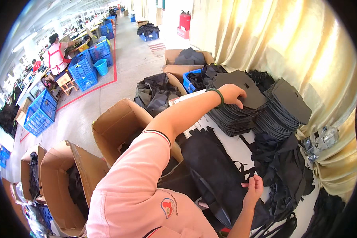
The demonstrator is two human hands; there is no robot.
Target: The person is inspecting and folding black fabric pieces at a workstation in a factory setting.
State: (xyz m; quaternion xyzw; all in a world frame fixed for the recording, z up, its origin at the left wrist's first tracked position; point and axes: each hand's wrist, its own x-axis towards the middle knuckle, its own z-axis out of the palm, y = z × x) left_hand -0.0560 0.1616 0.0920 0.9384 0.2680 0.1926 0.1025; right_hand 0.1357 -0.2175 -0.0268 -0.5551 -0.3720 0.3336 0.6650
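My left arm stretches across to a tall stack of dark grey, flat panels, each with a small slot. On the top panel rests my left hand, its fingers bent and apart, no grip on a panel showing. My right hand is closed, pinching a short black strap at the side of a black fabric bag. The bag lies on the white table in front of me. Beside the first stack leans a second stack of the same panels.
Loose black fabric pieces are heaped on the table's right. Open cardboard boxes line the left side; another box and a blue crate stand beyond. A cream curtain hangs at the right. A co-worker sits at far left.
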